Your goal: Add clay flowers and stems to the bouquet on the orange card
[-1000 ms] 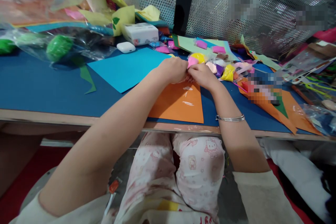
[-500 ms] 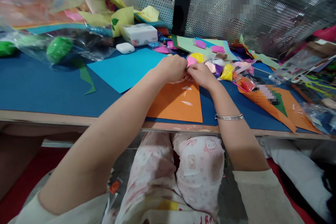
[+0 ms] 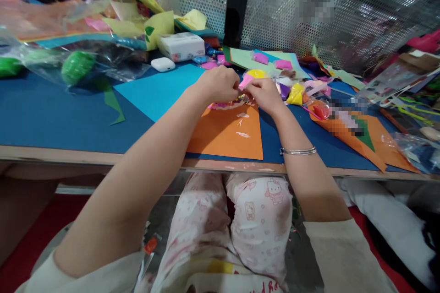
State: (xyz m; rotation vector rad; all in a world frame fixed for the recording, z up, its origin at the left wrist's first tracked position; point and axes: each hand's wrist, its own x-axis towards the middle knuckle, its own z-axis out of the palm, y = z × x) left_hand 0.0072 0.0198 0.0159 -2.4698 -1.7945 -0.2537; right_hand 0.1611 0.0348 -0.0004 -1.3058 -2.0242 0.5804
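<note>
Both of my hands meet above the far part of an orange paper sheet. My left hand is closed with its fingers curled inward; what it holds is hidden. Thumb and fingers of my right hand are pinched together close by, on something too small to make out. Just behind the fingertips shows a pink piece, and I cannot tell whether it is held. Under the hands, a pink-and-white band of decoration lies on the orange sheet, partly covered. White marks show nearer to me.
A blue paper sheet lies to the left. Small clay packets, including a yellow one, lie to the right. A phone leans on the mesh panel behind. A rolled orange paper and a clear plastic holder stand right.
My left hand has shifted slightly left and the hands are a little further apart. More of the pink-and-white decoration beneath shows.
</note>
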